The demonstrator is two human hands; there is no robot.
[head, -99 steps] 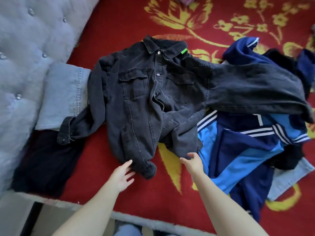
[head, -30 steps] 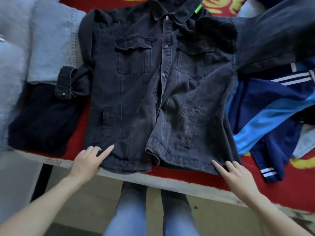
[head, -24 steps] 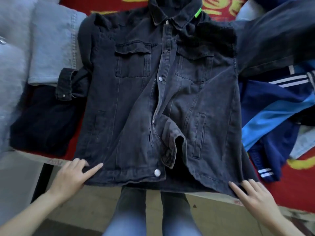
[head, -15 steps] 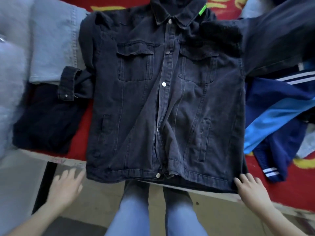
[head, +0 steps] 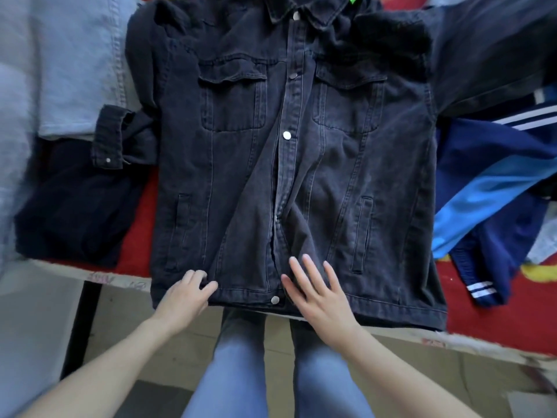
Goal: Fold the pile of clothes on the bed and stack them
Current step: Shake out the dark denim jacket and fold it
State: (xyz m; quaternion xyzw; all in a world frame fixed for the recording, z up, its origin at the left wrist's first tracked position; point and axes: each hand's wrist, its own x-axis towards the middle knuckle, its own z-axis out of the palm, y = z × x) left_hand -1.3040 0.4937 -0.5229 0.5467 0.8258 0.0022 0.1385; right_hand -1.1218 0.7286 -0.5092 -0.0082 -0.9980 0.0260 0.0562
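A dark grey denim jacket [head: 229,164] lies front up and spread flat on the red bed cover [head: 137,236], its hem hanging over the near edge. My left hand [head: 187,297] rests on the hem left of the button placket, fingers curled onto the cloth. My right hand [head: 316,291] lies flat and spread on the hem just right of the placket. The jacket's left sleeve cuff [head: 107,137] is bent across folded clothes. Its right sleeve [head: 488,55] stretches over the pile at the right.
Folded light blue denim [head: 78,64] and a folded black garment [head: 72,203] lie at the left. A blue striped tracksuit [head: 494,188] is heaped at the right. The bed's near edge [head: 120,279] crosses below; my legs in jeans stand under it.
The jacket was pulled toward the near edge and spread flat. Both hands have since moved from the hem's outer corners in to the middle beside the placket.
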